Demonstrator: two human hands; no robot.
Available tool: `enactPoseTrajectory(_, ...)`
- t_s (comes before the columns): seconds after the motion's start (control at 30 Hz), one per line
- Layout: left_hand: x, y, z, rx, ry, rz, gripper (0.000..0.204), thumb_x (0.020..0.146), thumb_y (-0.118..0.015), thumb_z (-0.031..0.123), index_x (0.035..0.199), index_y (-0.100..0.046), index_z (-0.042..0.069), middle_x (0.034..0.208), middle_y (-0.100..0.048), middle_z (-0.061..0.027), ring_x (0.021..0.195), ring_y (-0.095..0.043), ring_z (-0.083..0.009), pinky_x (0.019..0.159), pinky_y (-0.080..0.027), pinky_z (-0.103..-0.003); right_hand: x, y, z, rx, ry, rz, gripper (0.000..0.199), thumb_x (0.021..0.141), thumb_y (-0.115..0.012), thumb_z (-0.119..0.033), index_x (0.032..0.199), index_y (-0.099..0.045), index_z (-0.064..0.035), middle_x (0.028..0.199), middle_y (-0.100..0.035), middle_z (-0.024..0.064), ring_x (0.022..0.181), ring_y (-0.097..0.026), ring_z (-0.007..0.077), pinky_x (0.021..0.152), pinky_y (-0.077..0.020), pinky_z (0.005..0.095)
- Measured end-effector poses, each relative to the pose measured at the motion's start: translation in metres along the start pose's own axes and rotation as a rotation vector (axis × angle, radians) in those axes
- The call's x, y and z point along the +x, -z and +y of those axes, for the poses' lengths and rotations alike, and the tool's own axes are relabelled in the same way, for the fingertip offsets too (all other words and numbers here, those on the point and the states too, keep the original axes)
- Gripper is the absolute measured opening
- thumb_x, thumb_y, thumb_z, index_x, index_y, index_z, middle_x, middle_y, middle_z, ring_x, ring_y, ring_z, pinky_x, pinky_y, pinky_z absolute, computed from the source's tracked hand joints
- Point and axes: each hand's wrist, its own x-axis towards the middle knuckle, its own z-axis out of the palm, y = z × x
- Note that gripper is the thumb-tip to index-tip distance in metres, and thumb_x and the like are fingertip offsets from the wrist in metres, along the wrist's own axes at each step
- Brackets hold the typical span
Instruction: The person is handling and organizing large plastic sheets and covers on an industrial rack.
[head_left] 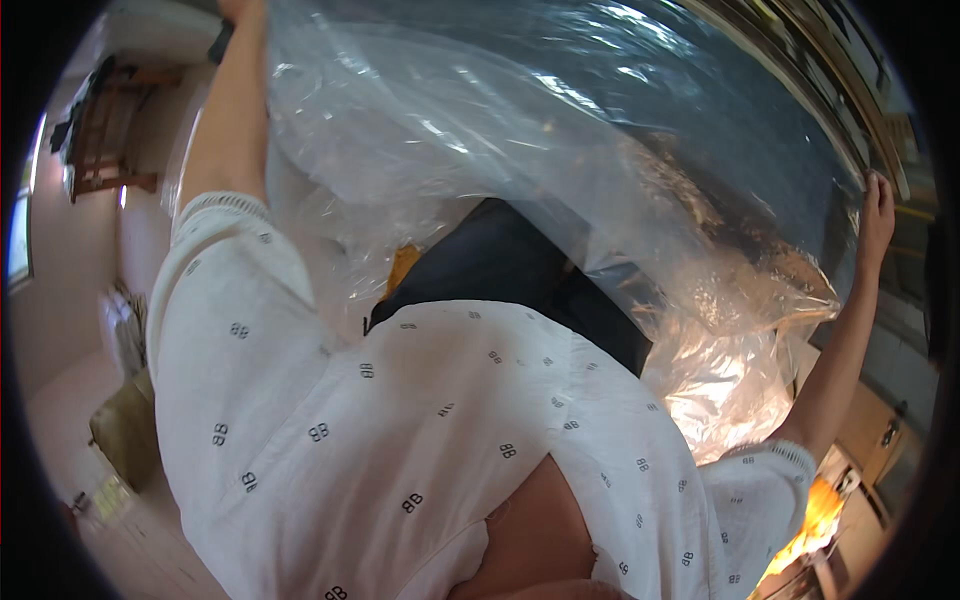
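Note:
A large clear plastic sheet (pixel 440 130) spreads across the upper middle in front of me, wrinkled and shiny, with a blue-grey surface showing through it. My right hand (pixel 878 210) is raised far out at the right, its fingers closed on the sheet's edge. Both arms are stretched wide. At the top left, my left hand (pixel 236 8) is cut by the picture's edge beside the sheet, so its fingers do not show. Crumpled folds of the plastic hang down at the right, catching warm light, and the sheet partly covers my dark trousers (pixel 490 265).
Long wooden strips (pixel 850 100) run along the upper right. Wooden furniture (pixel 105 130) stands at the far left, with an olive bag or cushion (pixel 125 430) below it. A tan cabinet (pixel 862 430) and a bright orange patch (pixel 815 520) are at lower right.

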Motion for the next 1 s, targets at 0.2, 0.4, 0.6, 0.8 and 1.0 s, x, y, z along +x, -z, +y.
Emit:
enactPoseTrajectory(0.2, -0.002, -0.028, 0.023, 0.132, 0.033, 0.069, 0.028, 0.083, -0.046, 0.022, 0.091, -0.058, -0.002, 0.088, -0.060, -0.0248, 0.084, -0.057, -0.0399, 0.074, -0.044, -0.045, -0.164, -0.054, -0.260, 1.297, -0.031, -1.575, 0.034, 0.086, -0.055, -0.024, 0.108, -0.053, 0.0004, 0.102, -0.054, 0.0122, 0.093, -0.054, 0.0170, 0.081, -0.0430, 0.0276)
enactPoseTrajectory(0.4, -0.013, 0.045, 0.060, -0.012, 0.170, 0.116, 0.035, 0.083, -0.047, 0.030, 0.097, -0.058, -0.001, 0.094, -0.060, -0.0232, 0.090, -0.057, -0.0368, 0.078, -0.044, -0.043, -0.230, -0.123, -0.205, 0.094, -0.177, -0.520, 0.041, 0.085, -0.053, -0.037, 0.107, -0.056, -0.0019, 0.094, -0.060, 0.0240, 0.090, -0.059, 0.0343, 0.075, -0.0460, 0.0386)
enactPoseTrajectory(0.6, -0.044, 0.023, 0.109, -0.473, 0.216, 0.261, 0.019, 0.069, -0.049, 0.008, 0.063, -0.061, -0.006, 0.061, -0.061, -0.0207, 0.058, -0.060, -0.0339, 0.054, -0.048, -0.039, -0.248, -0.125, -0.220, 0.281, -0.096, -0.343, 0.033, 0.081, -0.061, -0.028, 0.105, -0.059, -0.0047, 0.094, -0.062, 0.0130, 0.082, -0.060, 0.0231, 0.071, -0.0471, 0.0319)
enactPoseTrajectory(0.8, -0.035, 0.033, 0.118, -0.374, 0.284, 0.145, 0.022, 0.072, -0.041, 0.004, 0.067, -0.056, -0.010, 0.069, -0.060, -0.0253, 0.064, -0.059, -0.0349, 0.061, -0.049, -0.040, -0.262, -0.211, -0.255, 0.435, -0.178, -0.228, 0.032, 0.085, -0.056, -0.020, 0.109, -0.048, -0.0011, 0.083, -0.059, 0.0088, 0.079, -0.056, 0.0194, 0.074, -0.0434, 0.0268)
enactPoseTrajectory(1.0, -0.042, 0.034, 0.077, -0.413, 0.076, -0.050, 0.019, 0.070, -0.049, 0.009, 0.069, -0.061, -0.005, 0.068, -0.062, -0.0171, 0.062, -0.058, -0.0267, 0.062, -0.047, -0.034, -0.247, -0.058, -0.291, 1.126, -0.178, -0.561, 0.014, 0.091, -0.041, -0.014, 0.082, -0.046, -0.0045, 0.056, -0.041, -0.0013, 0.048, -0.041, 0.0063, 0.054, -0.0402, 0.0194)
